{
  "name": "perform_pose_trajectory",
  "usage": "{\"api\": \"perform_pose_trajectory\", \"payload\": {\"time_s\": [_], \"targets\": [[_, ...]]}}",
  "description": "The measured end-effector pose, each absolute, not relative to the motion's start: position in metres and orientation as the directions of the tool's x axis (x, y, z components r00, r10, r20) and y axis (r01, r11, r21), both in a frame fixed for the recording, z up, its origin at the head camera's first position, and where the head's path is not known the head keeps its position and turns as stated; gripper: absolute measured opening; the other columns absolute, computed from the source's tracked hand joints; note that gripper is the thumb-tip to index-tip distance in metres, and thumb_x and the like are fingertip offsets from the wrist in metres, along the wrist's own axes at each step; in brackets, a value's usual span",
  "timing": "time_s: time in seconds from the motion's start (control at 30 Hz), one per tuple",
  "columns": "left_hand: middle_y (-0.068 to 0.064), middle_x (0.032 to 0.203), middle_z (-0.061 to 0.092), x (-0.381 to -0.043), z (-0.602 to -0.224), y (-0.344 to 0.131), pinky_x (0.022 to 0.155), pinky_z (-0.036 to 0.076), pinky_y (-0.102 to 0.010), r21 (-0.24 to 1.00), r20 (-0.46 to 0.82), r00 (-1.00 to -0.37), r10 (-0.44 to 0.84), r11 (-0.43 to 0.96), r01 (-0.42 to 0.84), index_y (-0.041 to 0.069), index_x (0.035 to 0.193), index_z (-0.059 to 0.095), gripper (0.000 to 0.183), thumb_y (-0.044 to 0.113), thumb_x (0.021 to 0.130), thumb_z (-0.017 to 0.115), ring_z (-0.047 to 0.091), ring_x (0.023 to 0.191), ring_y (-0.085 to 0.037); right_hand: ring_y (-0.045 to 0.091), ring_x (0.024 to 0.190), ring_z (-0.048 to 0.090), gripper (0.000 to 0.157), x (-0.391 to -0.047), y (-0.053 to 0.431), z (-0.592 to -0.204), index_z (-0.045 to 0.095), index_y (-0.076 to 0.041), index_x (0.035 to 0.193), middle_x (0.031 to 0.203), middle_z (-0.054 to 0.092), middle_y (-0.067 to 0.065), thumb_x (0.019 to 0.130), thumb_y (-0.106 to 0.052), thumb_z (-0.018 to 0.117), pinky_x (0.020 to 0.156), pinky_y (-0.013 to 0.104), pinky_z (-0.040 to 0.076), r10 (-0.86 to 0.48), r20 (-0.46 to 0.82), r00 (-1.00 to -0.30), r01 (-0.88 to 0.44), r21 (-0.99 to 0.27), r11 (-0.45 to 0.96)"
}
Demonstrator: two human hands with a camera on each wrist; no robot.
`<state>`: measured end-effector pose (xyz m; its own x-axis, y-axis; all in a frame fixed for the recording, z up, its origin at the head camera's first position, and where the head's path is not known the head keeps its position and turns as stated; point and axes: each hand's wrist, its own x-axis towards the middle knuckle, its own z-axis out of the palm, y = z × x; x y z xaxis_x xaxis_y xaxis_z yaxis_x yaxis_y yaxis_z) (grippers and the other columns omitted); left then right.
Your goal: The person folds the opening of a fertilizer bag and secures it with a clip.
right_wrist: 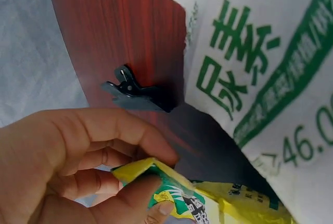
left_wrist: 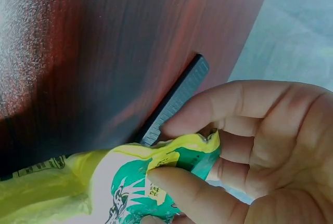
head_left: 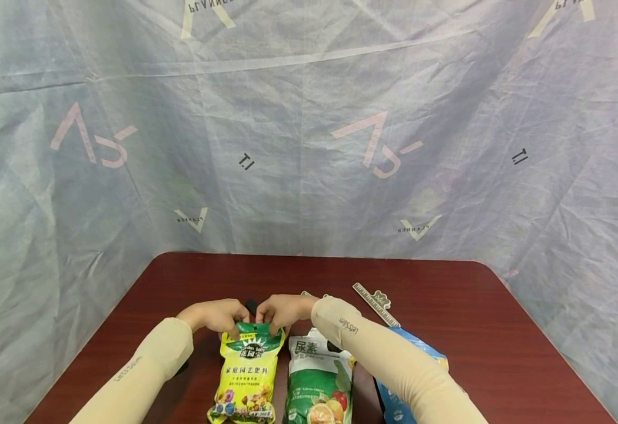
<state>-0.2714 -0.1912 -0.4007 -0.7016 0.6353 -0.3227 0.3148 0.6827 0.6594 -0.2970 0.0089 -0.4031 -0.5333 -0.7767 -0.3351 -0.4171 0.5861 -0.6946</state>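
Note:
A yellow and green fertilizer bag (head_left: 248,377) stands on the table in the head view. My left hand (head_left: 216,315) pinches its top edge near the left corner. In the left wrist view the thumb (left_wrist: 192,193) lies on the bag's printed front, with fingers behind the edge. At the other top corner, my right hand (head_left: 285,311) pinches the edge between thumb and fingers, as the right wrist view also shows. Just behind the bag top lies a black clip (right_wrist: 136,90), largely hidden by the hands in the head view.
Right of the yellow bag stands a white and green bag (head_left: 318,380). A blue bag (head_left: 394,406) is partly covered by the right forearm. A white ruler-like clip (head_left: 376,304) lies behind it on the dark red table (head_left: 436,282). Grey cloth (head_left: 298,147) hangs behind.

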Motion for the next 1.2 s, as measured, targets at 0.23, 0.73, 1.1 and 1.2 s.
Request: {"api": "perform_pose_trajectory", "payload": {"time_s": [0.23,0.73,1.1,1.2], "targets": [[-0.005,0.076,0.063,-0.272,-0.4,-0.193,0.058,0.051,-0.042,0.681,-0.31,-0.702,0.641,0.665,0.307,0.003,0.08,0.063,0.008,-0.004,0.079,0.066,0.059,0.067,-0.022,0.014,0.071,0.062,0.02,-0.298,0.011,-0.402,0.063,-0.012,0.095,0.084,0.065,0.0,0.083,0.004,0.062,0.06,0.038,0.053,-0.78,-0.324,-0.535,-0.38,-0.732,0.565],[-0.004,0.077,0.064,-0.276,-0.397,-0.198,0.059,0.052,-0.041,0.688,-0.293,-0.694,0.658,0.649,0.326,0.004,0.083,0.064,0.007,-0.002,0.081,0.065,0.061,0.067,-0.018,0.017,0.073,0.063,0.021,-0.301,0.017,-0.401,0.065,-0.012,0.096,0.084,0.066,0.001,0.082,0.004,0.064,0.064,0.039,0.054,-0.779,-0.297,-0.552,-0.305,-0.798,0.52],[-0.005,0.079,0.063,-0.277,-0.393,-0.199,0.06,0.05,-0.05,0.704,-0.267,-0.702,0.661,0.631,0.326,0.007,0.085,0.064,0.009,-0.001,0.081,0.065,0.058,0.066,-0.019,0.017,0.073,0.064,0.021,-0.305,0.021,-0.399,0.066,-0.01,0.098,0.086,0.067,0.003,0.082,0.004,0.063,0.065,0.045,0.052,-0.795,-0.271,-0.543,-0.265,-0.843,0.469],[-0.005,0.08,0.063,-0.276,-0.391,-0.199,0.06,0.05,-0.051,0.706,-0.262,-0.706,0.657,0.63,0.324,0.006,0.086,0.064,0.009,-0.002,0.081,0.064,0.058,0.067,-0.019,0.017,0.074,0.064,0.022,-0.305,0.021,-0.397,0.067,-0.01,0.098,0.086,0.068,0.003,0.082,0.005,0.064,0.066,0.045,0.053,-0.794,-0.266,-0.546,-0.258,-0.848,0.462]]}}
